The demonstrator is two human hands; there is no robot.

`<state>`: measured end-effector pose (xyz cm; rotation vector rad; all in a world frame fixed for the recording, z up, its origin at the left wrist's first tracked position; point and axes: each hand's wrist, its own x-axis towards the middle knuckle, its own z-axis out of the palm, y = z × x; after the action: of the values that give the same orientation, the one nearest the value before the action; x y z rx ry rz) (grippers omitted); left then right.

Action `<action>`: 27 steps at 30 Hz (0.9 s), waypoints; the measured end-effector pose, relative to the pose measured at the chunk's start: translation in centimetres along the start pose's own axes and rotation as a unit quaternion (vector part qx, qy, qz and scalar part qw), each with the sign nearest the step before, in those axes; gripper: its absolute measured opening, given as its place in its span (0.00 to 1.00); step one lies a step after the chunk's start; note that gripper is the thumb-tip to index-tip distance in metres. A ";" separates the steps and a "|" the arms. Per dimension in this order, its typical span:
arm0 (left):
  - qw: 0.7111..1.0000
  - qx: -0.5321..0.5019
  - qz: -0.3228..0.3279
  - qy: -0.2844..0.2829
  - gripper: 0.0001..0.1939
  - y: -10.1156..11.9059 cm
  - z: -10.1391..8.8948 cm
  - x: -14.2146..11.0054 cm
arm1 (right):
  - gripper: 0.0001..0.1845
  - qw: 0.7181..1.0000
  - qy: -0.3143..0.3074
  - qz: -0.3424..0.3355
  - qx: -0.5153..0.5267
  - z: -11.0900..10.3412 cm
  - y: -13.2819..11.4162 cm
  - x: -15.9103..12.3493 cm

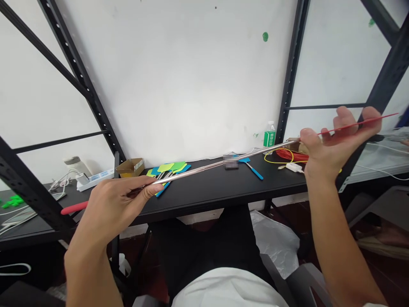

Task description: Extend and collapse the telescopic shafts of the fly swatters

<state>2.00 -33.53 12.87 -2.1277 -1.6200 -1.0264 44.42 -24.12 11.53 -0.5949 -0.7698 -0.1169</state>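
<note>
A long telescopic fly swatter with a red grip and a silver metal rod (204, 169) stretches across the view, rising to the right. My left hand (116, 204) is closed around the rod's left end, just past the red grip (75, 208), thumb and fingers pinching the metal. At the far end, my right hand (335, 147) holds the thin red paddle (391, 115), seen edge-on, with the thumb near where rod and paddle join and the fingers stretched behind it. Below the rod lie several green and blue fly swatters (172, 167) in a pile on the desk.
Farther right on the black desk (204, 192) lies a blue-handled swatter (255, 172) beside a blurred patch. A green-labelled bottle (270, 135), yellow and red cables (284, 155), a cardboard box (130, 167) and a power strip (96, 179) stand around. Dark metal posts (96, 106) flank the desk.
</note>
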 end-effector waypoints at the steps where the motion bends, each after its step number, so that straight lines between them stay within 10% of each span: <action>1: 1.000 -0.001 -0.001 0.003 0.23 0.0 -0.1 0.0 | 0.46 0.999 -0.009 -0.047 0.015 0.0 -0.1 -0.2; 5: 1.000 0.002 -0.004 0.014 0.25 0.0 -0.6 -0.2 | 0.37 0.989 0.003 -0.139 0.048 0.4 -0.9 -1.4; 27: 0.993 0.065 0.062 0.073 0.25 -1.2 -0.5 -0.5 | 0.41 0.991 -0.021 -0.122 -0.041 0.1 0.4 -1.6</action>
<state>0.67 -33.78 12.68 -1.9904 -1.4282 -0.9850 43.37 -23.92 10.32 -0.5802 -0.8794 -0.3639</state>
